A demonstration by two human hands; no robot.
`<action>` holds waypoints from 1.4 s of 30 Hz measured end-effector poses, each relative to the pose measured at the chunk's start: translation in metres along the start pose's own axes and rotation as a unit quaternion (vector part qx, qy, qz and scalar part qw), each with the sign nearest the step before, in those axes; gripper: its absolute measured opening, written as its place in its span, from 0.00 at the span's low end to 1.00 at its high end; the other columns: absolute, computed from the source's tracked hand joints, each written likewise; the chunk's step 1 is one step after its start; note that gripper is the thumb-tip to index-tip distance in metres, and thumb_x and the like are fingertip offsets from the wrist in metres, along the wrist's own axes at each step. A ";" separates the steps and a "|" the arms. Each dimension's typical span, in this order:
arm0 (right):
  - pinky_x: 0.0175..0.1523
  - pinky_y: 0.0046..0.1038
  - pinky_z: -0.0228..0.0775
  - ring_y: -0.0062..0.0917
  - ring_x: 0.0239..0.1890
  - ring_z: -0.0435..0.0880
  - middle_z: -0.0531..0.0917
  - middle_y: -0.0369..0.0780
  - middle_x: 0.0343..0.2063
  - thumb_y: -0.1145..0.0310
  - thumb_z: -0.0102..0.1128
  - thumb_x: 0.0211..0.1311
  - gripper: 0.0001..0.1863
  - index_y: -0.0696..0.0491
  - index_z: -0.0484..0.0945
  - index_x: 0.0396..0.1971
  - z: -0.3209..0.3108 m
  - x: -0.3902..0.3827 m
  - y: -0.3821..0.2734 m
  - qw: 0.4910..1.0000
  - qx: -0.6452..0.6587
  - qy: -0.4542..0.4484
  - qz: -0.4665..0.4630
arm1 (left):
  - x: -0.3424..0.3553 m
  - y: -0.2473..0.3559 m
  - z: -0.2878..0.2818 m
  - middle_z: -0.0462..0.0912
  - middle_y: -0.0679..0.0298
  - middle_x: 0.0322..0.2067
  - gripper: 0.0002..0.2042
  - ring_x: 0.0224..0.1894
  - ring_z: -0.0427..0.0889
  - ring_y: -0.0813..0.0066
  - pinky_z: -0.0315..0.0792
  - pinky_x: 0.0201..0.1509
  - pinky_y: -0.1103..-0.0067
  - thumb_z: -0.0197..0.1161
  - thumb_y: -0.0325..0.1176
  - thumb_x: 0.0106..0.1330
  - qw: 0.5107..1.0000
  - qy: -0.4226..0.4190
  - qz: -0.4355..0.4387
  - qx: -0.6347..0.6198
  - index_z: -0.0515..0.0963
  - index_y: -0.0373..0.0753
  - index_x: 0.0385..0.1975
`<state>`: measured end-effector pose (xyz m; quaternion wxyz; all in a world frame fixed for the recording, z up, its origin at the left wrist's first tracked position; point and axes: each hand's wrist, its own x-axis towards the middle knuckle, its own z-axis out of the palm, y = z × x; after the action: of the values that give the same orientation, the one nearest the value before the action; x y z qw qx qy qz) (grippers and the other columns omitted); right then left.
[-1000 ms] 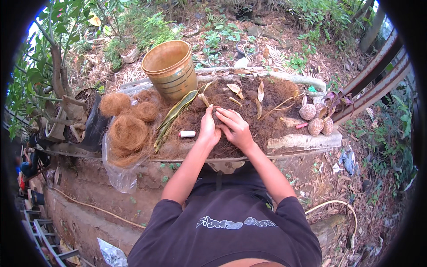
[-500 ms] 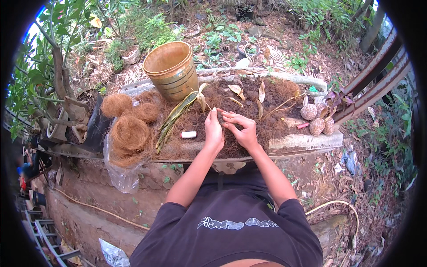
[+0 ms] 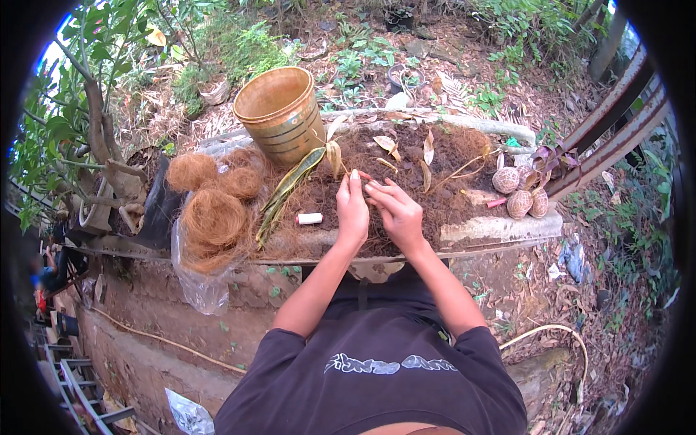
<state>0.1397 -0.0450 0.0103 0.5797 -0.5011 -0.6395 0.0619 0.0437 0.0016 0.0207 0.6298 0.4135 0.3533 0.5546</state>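
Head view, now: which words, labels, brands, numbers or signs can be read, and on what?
Dark shirt: pale outlined lettering across the fabric; not copied out here.
White cylinder with a red end: too small to tell any print.
Brown pot: dark bands, no readable text.

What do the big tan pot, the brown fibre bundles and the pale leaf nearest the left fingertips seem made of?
Big tan pot: probably plastic, possibly glazed clay; smooth, slightly glossy, stained wall with dark bands.
Brown fibre bundles: likely coconut fibre; matte, loose tangled strands.
Pale leaf: plant tissue, seemingly dry and papery, given its faded tan colour.
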 end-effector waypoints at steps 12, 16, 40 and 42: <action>0.64 0.39 0.66 0.38 0.59 0.76 0.78 0.44 0.56 0.66 0.62 0.60 0.16 0.51 0.84 0.48 -0.019 0.012 -0.005 0.982 0.127 -0.063 0.123 | 0.018 -0.006 -0.033 0.82 0.64 0.34 0.14 0.37 0.81 0.72 0.76 0.43 0.72 0.46 0.44 0.76 0.949 0.011 -0.217 -0.228 0.76 0.42 0.38; 0.63 0.37 0.68 0.37 0.60 0.76 0.82 0.40 0.51 0.72 0.65 0.57 0.16 0.50 0.85 0.47 -0.019 0.000 0.006 0.991 0.103 -0.067 0.045 | 0.023 0.008 -0.037 0.82 0.65 0.32 0.14 0.34 0.82 0.70 0.77 0.40 0.70 0.50 0.47 0.73 0.929 -0.049 -0.271 -0.247 0.77 0.44 0.35; 0.52 0.34 0.76 0.34 0.52 0.78 0.84 0.32 0.39 0.72 0.72 0.40 0.17 0.46 0.87 0.36 -0.012 0.008 0.009 0.986 -0.017 -0.074 -0.150 | 0.010 -0.002 -0.043 0.81 0.65 0.31 0.08 0.26 0.82 0.79 0.74 0.20 0.85 0.59 0.36 0.69 0.862 -0.129 -0.345 -0.348 0.77 0.39 0.41; 0.51 0.34 0.75 0.33 0.50 0.78 0.84 0.32 0.39 0.72 0.72 0.39 0.17 0.47 0.87 0.35 -0.010 0.003 0.010 0.983 -0.045 -0.057 -0.168 | 0.012 -0.001 -0.046 0.81 0.65 0.30 0.08 0.26 0.81 0.78 0.75 0.21 0.85 0.60 0.35 0.69 0.853 -0.171 -0.353 -0.344 0.78 0.38 0.40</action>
<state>0.1538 -0.0430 0.0090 0.5214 -0.4075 -0.7488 -0.0371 0.0043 0.0195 0.0010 0.9356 0.1068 0.1490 0.3018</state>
